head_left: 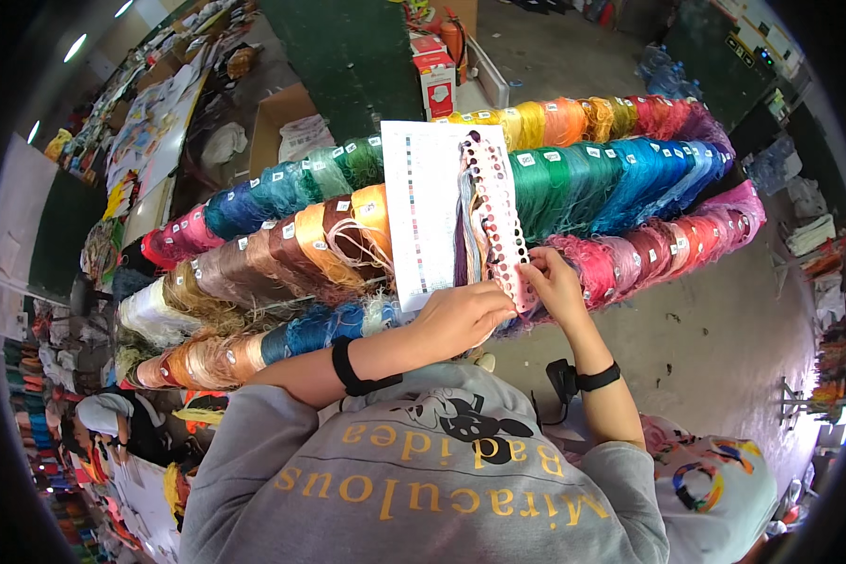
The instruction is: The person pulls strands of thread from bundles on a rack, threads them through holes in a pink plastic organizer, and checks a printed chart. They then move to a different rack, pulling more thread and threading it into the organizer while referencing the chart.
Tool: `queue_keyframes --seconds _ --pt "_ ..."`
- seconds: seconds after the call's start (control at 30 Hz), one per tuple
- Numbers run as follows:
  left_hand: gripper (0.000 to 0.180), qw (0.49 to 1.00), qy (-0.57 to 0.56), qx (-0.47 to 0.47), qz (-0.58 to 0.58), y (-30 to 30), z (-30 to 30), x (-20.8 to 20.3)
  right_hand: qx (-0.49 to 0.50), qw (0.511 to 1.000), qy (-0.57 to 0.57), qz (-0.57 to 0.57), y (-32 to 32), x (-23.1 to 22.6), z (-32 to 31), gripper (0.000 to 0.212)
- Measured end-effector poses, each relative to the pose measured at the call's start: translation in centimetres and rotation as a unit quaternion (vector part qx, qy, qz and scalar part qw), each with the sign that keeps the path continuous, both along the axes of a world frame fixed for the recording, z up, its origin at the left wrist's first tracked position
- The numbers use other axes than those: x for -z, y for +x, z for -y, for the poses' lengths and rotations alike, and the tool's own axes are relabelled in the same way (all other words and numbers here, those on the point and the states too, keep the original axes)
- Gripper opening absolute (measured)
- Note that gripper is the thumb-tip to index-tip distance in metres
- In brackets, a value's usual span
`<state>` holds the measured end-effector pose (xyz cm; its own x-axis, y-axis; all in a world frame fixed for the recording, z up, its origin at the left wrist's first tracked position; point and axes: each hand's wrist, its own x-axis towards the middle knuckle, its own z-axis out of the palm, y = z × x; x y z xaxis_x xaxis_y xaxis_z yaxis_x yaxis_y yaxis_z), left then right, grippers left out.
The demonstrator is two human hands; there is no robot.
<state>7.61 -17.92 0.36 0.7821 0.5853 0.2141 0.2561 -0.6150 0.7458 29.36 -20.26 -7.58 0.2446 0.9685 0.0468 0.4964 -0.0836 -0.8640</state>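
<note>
A long pale pink thread card (pixel 504 240) with a row of round holes down each side lies over a white printed sheet (pixel 418 202). Hanks of embroidery thread (pixel 467 221) in purple, grey-blue and tan hang along the card's left side. My left hand (pixel 462 318) is closed at the card's lower end, its fingers curled together over the edge. At the lower right edge, my right hand (pixel 556 285) pinches the card between thumb and fingers. Whether a single strand is also between the fingertips is too small to tell.
Rows of coloured thread skeins (pixel 583 188) with small white tags hang on long rails under and around the sheet. Beyond them stand a red and white box (pixel 435 86) and a fire extinguisher (pixel 454 42). Another person (pixel 714 484) is close at my right; one more (pixel 122 423) bends at left.
</note>
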Motion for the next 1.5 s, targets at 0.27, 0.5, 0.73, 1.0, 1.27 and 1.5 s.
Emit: queue_keyframes --seconds 0.27,0.5,0.73,1.0,1.27,1.5 --pt "0.017 0.996 -0.049 0.053 0.051 -3.6 0.9 -2.6 -0.060 0.964 -0.036 -0.255 1.2 -0.2 -1.3 0.016" --pt "0.023 0.900 -0.419 0.110 0.056 -11.4 0.4 -6.7 -0.051 0.944 -0.037 -0.323 4.0 -2.4 0.0 0.014" --pt "0.039 0.850 -0.424 0.051 0.308 -16.8 0.5 -5.2 -0.014 0.932 -0.043 -0.359 6.0 -0.5 0.7 0.014" --pt "0.030 0.831 -0.398 0.017 0.388 -21.8 -0.9 -5.1 0.004 0.935 -0.036 -0.352 5.3 -0.2 0.6 0.016" --pt "0.028 0.854 -0.358 -0.038 0.375 -25.6 -1.5 -6.0 0.005 0.938 -0.039 -0.345 4.9 -0.6 0.8 0.018" --pt "0.028 0.868 -0.342 -0.067 0.354 -25.9 -1.4 -6.0 0.001 0.953 -0.047 -0.300 5.0 -0.1 0.5 0.014"
